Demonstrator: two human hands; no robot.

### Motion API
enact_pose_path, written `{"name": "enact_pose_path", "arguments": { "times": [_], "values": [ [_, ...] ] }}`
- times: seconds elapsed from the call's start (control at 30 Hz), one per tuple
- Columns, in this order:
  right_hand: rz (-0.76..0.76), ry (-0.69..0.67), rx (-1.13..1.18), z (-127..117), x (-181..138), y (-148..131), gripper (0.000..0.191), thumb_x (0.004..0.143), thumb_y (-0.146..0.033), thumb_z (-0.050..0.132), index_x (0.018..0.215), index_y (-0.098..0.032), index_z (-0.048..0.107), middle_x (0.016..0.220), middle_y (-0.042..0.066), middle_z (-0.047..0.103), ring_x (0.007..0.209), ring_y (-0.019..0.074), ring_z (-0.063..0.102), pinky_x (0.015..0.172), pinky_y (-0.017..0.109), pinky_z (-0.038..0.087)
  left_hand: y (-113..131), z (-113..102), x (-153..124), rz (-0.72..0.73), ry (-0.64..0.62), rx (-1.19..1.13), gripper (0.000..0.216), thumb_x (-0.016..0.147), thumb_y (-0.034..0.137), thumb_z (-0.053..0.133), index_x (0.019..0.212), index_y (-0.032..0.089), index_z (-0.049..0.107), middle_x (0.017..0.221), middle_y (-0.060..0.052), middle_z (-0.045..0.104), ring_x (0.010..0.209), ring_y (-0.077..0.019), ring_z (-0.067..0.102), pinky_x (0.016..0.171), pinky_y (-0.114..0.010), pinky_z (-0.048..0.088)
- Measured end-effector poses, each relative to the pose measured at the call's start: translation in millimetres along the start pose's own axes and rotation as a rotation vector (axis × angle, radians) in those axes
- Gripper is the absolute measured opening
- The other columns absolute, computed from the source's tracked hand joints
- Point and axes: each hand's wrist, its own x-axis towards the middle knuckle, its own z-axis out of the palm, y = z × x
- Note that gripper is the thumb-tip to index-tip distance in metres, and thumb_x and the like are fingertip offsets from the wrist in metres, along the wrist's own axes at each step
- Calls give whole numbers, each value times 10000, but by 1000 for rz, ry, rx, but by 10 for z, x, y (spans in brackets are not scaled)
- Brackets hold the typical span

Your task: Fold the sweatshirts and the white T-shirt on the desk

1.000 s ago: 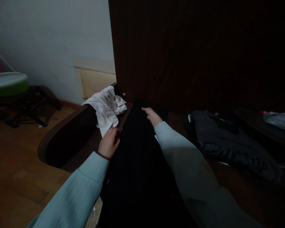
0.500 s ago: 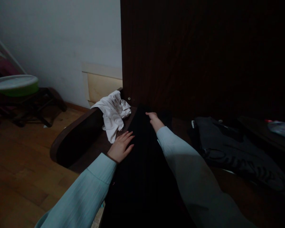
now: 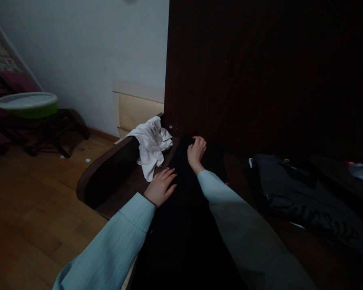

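My left hand (image 3: 161, 187) is pressing flat, fingers spread, on the black garment (image 3: 181, 209) lying along the dark desk (image 3: 109, 177); my right hand (image 3: 195, 150) is pinching its far edge. The white cloth (image 3: 151, 145) beside it risks getting dragged off.

Dark wooden bed (image 3: 105, 177), black garment (image 3: 181, 209), white cloth (image 3: 151, 145), grey garment (image 3: 305, 201)

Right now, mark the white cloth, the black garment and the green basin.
white cloth (image 3: 151, 147), head view, on its crumpled middle.
black garment (image 3: 181, 209), head view, on the flat stretch between the two sleeves.
green basin (image 3: 27, 105), head view, on its pale rim and green side.
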Motion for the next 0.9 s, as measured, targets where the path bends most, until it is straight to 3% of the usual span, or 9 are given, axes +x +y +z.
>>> {"name": "enact_pose_path", "arguments": {
  "times": [0.07,0.13,0.3,0.5,0.9],
  "values": [
    [-189,-150,-73,-6,-15,-36,284,757,-55,374,939,-160,566,1042,103,561,994,212,466,851,319,344,-1,6,3,0,3,4,368,836,280,406,1164,142,502,1309,-111,451,1251,-249,332,997,-438,330],
    [-276,-298,-151,15,-20,-73,284,787,-73,350,932,-150,583,987,113,591,961,206,487,819,302,360,-5,14,5,-1,8,3,366,836,283,408,1163,149,503,1306,-109,454,1251,-248,332,997,-440,328],
    [-194,-495,-297,107,5,-107,370,867,-219,299,1083,-58,552,1126,177,561,1070,231,469,870,309,349,-3,13,3,-3,9,5,366,834,281,410,1161,145,503,1307,-113,451,1252,-248,331,1000,-441,323],
    [-160,-685,-338,152,49,-89,638,880,-461,239,1335,-17,282,1415,176,247,1305,252,197,1041,389,137,-4,18,-3,1,13,4,371,837,285,397,1165,144,498,1305,-113,452,1249,-253,332,991,-449,333],
    [-113,-918,-369,9,132,-179,670,885,-496,177,1386,-52,139,1460,141,84,1340,240,61,1061,426,82,-4,-40,37,-26,-12,42,462,727,103,413,1175,161,506,1299,-78,459,1216,-241,358,1017,-431,311]
  ]
}}
